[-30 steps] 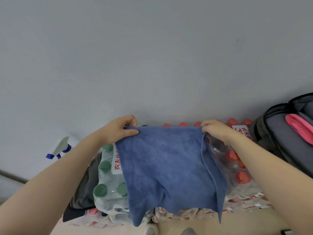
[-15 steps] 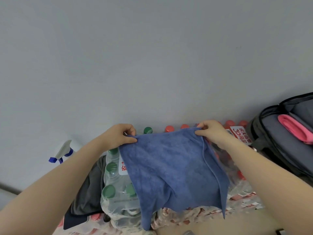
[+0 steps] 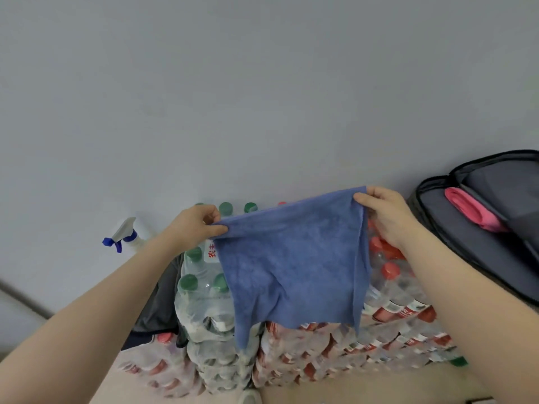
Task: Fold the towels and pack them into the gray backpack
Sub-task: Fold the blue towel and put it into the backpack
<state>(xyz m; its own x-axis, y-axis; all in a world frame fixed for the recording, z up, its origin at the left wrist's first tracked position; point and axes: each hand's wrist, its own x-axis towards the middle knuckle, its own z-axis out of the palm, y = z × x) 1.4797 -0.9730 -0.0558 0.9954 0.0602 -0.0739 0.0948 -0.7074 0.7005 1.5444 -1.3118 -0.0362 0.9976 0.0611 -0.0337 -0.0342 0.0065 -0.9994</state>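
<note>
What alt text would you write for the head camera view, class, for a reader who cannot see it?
Two bare hands, left hand and right hand, pinch the top corners of a blue towel hanging in the air before stacked packs of bottled water. At right, an open gray backpack holds a pink towel; a spray bottle stands left.

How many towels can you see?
2. The blue towel hangs in the air, pinched at its top corners by the left hand and the right hand. The pink towel sits folded in the open gray backpack. More may be hidden inside.
</note>
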